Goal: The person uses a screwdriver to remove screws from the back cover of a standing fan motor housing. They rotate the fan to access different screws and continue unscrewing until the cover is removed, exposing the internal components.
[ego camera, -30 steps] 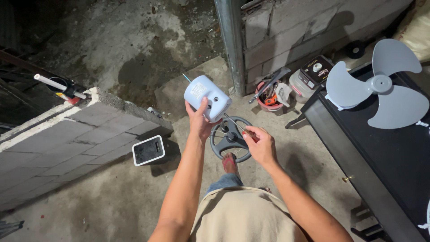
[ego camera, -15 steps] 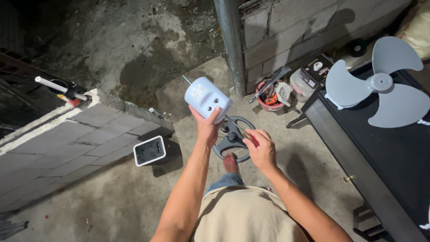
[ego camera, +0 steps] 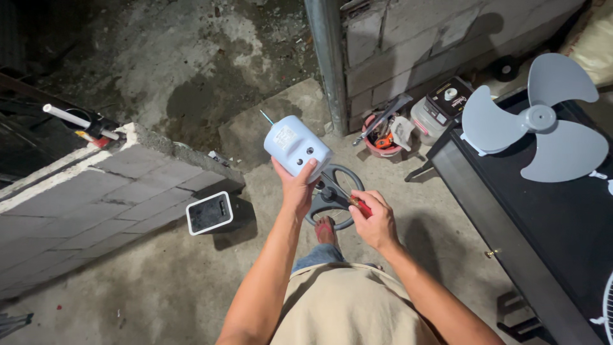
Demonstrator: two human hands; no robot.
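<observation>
Above a rough, stained concrete floor (ego camera: 128, 300), the left hand (ego camera: 297, 188) holds up a pale blue fan motor housing (ego camera: 295, 145), fingers wrapped around its lower end and thumb pressed on its side; a thin metal shaft sticks out of the housing's far end. Just beside and below it, the right hand (ego camera: 377, 220) is curled tight around a red-handled screwdriver (ego camera: 361, 204), its tip hidden behind the fingers. Under both hands a dark ring-shaped fan part (ego camera: 335, 191) lies on the floor, near a sandalled foot. To the left a low ledge of grey blocks (ego camera: 83, 198) runs across, with a small white-framed device (ego camera: 209, 213) leaning at its foot. Straight ahead a metal post (ego camera: 327, 57) stands against a block wall (ego camera: 434, 45), and at its base sit a red tub of tools (ego camera: 383, 135) and a small boxy appliance (ego camera: 440, 108). On the right, a grey three-bladed fan propeller (ego camera: 536, 121) rests on a black tabletop (ego camera: 555, 217).
</observation>
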